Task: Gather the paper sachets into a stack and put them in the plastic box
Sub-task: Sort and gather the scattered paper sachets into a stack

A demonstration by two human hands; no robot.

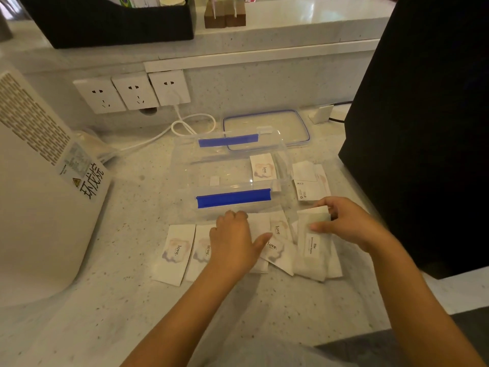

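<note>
A clear plastic box [185,165] with blue clips stands open mid-counter, one paper sachet [263,168] inside at its right end. Several white "love." sachets [176,251] lie spread on the counter in front of the box. My left hand [234,241] rests flat on the middle ones, fingers spread. My right hand [346,222] pinches the top of a small stack of sachets [313,247] at the right end of the row. More sachets [309,181] lie to the right of the box.
The box's blue-rimmed lid [267,123] lies flat behind it. A white appliance [39,197] stands at left, its cable [185,123] running to wall sockets [135,91]. A large black object [423,128] blocks the right side.
</note>
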